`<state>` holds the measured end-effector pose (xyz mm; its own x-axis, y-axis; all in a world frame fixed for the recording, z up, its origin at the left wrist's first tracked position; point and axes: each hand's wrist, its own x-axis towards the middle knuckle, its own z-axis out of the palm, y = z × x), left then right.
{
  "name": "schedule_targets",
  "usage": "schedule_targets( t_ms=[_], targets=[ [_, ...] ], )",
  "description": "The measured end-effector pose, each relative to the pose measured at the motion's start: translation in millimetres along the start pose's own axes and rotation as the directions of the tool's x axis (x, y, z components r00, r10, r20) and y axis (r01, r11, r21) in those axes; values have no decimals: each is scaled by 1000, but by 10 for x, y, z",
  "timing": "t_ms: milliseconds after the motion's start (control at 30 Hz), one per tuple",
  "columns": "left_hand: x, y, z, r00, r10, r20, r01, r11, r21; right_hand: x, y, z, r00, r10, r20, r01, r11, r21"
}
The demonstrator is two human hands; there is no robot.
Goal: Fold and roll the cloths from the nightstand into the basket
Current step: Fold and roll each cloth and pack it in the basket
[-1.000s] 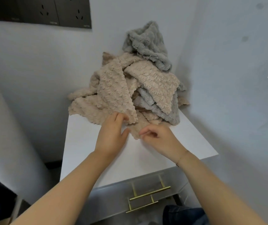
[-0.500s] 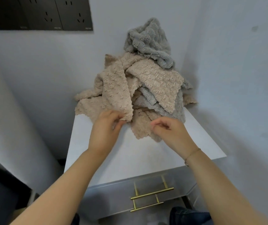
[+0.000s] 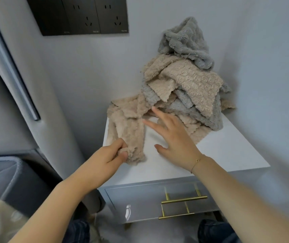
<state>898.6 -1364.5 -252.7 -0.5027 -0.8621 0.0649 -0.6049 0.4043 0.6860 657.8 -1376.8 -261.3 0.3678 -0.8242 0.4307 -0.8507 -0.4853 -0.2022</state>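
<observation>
Brass handles point(image 3: 184, 200) cross the grey drawer front nearest the camera. Above, on the white nightstand point(image 3: 227, 155), the left hand point(image 3: 112, 155) pinches the near corner of a beige cloth point(image 3: 128, 128) drawn along the left edge. The right hand point(image 3: 173, 137) hovers beside it, fingers spread wide, gripping nothing. Farther back, the cloth pile point(image 3: 189, 85) of beige and grey fills the corner, below black wall sockets point(image 3: 84, 16).
</observation>
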Motion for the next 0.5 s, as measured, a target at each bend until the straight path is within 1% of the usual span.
schedule_targets(
  t_ms=[67,100,200,300,367,433,500],
  targets=[
    [-16,-36,-37,999,-42,13,43,995,-92,25,-5,101,993,-60,105,65,997,-45],
    [-11,-36,-54,998,-55,7,56,991,-120,36,-4,140,986,-83,144,90,995,-38],
    [16,-3,-107,994,-107,-8,102,966,-239,71,-33,245,973,-129,193,128,992,20],
    [17,-23,-158,990,-141,14,137,920,-366,120,-115,341,973,-148,178,134,987,88],
    [10,-32,-203,990,-118,73,138,902,-409,159,-155,361,976,-168,137,156,983,98],
    [-8,-34,-272,983,-87,164,146,907,-396,185,-178,366,969,-233,88,231,973,26],
    [-40,-95,-339,962,-85,258,179,912,-369,196,-202,343,954,-296,38,298,954,-38]
  ],
)
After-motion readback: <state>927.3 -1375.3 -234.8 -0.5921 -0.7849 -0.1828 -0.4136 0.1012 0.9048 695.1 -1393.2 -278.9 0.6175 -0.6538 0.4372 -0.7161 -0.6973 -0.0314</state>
